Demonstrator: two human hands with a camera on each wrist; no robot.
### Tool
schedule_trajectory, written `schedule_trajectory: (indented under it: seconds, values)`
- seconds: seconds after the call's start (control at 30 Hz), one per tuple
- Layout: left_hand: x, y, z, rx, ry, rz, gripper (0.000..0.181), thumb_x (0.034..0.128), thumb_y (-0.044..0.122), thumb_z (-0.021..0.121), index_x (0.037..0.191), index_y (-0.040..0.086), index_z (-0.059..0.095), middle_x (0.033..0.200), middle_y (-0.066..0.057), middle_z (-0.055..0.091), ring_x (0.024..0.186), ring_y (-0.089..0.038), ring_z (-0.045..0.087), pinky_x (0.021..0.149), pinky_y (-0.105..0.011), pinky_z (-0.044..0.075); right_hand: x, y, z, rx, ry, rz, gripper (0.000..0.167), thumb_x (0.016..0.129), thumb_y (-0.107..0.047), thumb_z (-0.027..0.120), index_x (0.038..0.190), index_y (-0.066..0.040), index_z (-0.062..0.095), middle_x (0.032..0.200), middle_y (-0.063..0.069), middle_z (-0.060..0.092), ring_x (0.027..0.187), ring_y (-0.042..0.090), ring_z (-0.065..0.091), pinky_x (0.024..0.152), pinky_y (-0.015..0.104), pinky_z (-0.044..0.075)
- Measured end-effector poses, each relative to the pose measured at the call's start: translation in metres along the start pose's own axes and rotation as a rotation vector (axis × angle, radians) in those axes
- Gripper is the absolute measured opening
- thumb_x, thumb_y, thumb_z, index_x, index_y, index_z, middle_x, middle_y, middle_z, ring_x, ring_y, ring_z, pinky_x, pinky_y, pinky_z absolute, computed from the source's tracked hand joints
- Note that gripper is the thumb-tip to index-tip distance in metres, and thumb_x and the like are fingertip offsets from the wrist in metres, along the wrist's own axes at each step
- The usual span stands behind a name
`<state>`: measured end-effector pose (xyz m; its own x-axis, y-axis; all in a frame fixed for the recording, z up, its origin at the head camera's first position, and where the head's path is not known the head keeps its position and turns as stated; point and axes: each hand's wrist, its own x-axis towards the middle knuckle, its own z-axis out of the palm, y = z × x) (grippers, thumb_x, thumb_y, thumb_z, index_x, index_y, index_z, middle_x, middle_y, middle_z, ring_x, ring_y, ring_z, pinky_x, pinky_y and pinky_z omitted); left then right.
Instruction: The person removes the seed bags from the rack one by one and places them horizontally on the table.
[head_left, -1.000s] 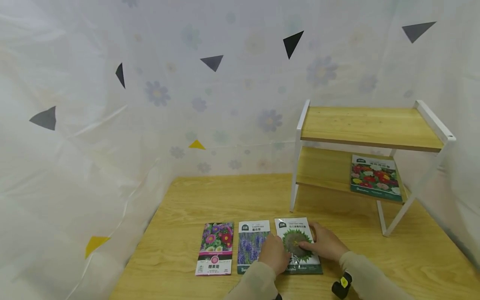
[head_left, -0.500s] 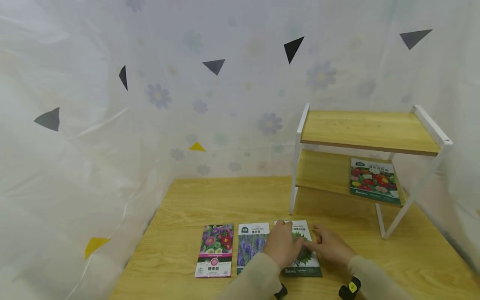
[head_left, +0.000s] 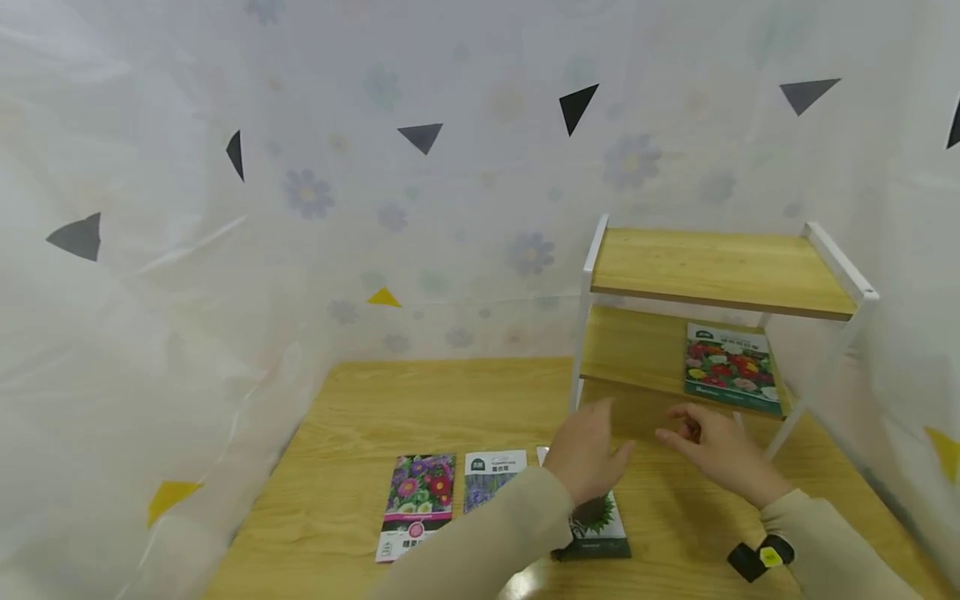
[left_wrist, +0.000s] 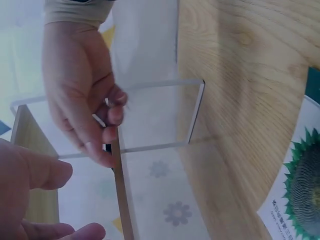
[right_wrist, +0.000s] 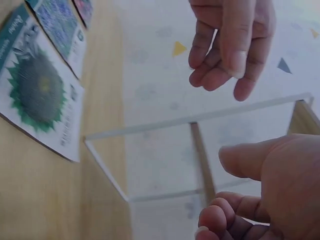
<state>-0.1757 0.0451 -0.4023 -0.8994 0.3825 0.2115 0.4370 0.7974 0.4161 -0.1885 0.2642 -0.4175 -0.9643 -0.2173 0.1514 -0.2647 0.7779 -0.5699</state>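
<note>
My left hand (head_left: 588, 454) hovers above the sunflower seed packet (head_left: 603, 533), its fingers relaxed and holding nothing. It hides part of that packet in the head view; the right wrist view shows the packet's large green-edged flower head lying flat. To the right, my right hand (head_left: 720, 454) is raised in front of the two-tier shelf (head_left: 720, 267), fingers loosely curled with nothing between them. A gap separates the hands. The lavender packet (head_left: 491, 477) lies left of the sunflower packet, partly behind the left sleeve. Farther left is the pink-banded flower packet (head_left: 418, 496).
On the shelf's lower tier rests a packet with red and mixed flowers (head_left: 731, 367). The shelf's white frame (head_left: 581, 333) stands on the wooden table (head_left: 450, 400). A pale plastic sheet (head_left: 450, 250) with flower prints and triangles surrounds the table.
Both hands have left the sunflower packet and risen toward the shelf, the right hand also moving to the right. The packets stay in place on the table; the head view has shifted slightly.
</note>
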Motion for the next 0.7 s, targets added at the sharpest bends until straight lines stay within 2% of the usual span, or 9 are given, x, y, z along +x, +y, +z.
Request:
schedule_trajectory:
  seconds: [0.17,0.27,0.37,0.5,0.6,0.7]
  values:
    - [0.017,0.008,-0.004,0.111,0.032,0.097,0.059,0.0966,0.045,0.052,0.141,0.007,0.044,0.133,-0.003,0.055,0.119,-0.014,0.053,0.098,-0.026,0.045,0.009,-0.008,-0.036,-0.110,0.032,0.006,0.062,0.095,-0.049,0.055,0.124,0.006,0.054,0.085,0.005,0.058,0.063,0.015,0.050,0.054,0.029,0.043]
    - [0.032,0.013,-0.005,0.151,0.026,0.126,0.059,0.0977,0.047,0.049,0.141,0.007,0.044,0.133,-0.003,0.054,0.120,-0.014,0.053,0.098,-0.025,0.045,0.023,-0.007,-0.056,-0.161,0.036,0.017,0.067,0.096,-0.049,0.053,0.128,0.010,0.051,0.090,0.010,0.060,0.067,0.017,0.053,0.057,0.033,0.046]
    - [0.047,0.021,-0.004,0.113,-0.012,0.104,0.059,0.0975,0.050,0.048,0.141,0.011,0.046,0.135,0.000,0.052,0.122,-0.012,0.051,0.098,-0.025,0.044,0.037,0.002,-0.071,-0.200,0.043,0.040,0.073,0.097,-0.050,0.051,0.129,0.016,0.047,0.096,0.021,0.062,0.070,0.024,0.060,0.061,0.041,0.051]
    - [0.070,0.038,0.001,0.012,-0.062,0.041,0.057,0.0957,0.052,0.050,0.141,0.017,0.047,0.137,0.005,0.050,0.124,-0.009,0.048,0.098,-0.024,0.043,0.050,0.021,-0.085,-0.227,0.021,0.111,0.081,0.098,-0.052,0.043,0.131,0.022,0.039,0.109,0.035,0.060,0.086,0.044,0.062,0.072,0.054,0.051]
    - [0.087,0.053,0.008,0.016,-0.083,0.025,0.057,0.0951,0.053,0.050,0.140,0.018,0.049,0.137,0.007,0.051,0.124,-0.008,0.048,0.099,-0.022,0.042,0.056,0.033,-0.096,-0.235,-0.029,0.187,0.086,0.099,-0.053,0.036,0.132,0.027,0.032,0.122,0.044,0.047,0.105,0.058,0.049,0.081,0.064,0.044]
    - [0.101,0.066,0.017,0.066,-0.103,0.032,0.055,0.0955,0.054,0.049,0.136,0.017,0.053,0.132,0.007,0.054,0.120,-0.008,0.050,0.096,-0.020,0.043,0.059,0.041,-0.104,-0.213,-0.081,0.286,0.097,0.097,-0.059,0.031,0.134,0.030,0.019,0.129,0.054,0.025,0.113,0.067,0.031,0.086,0.069,0.038]
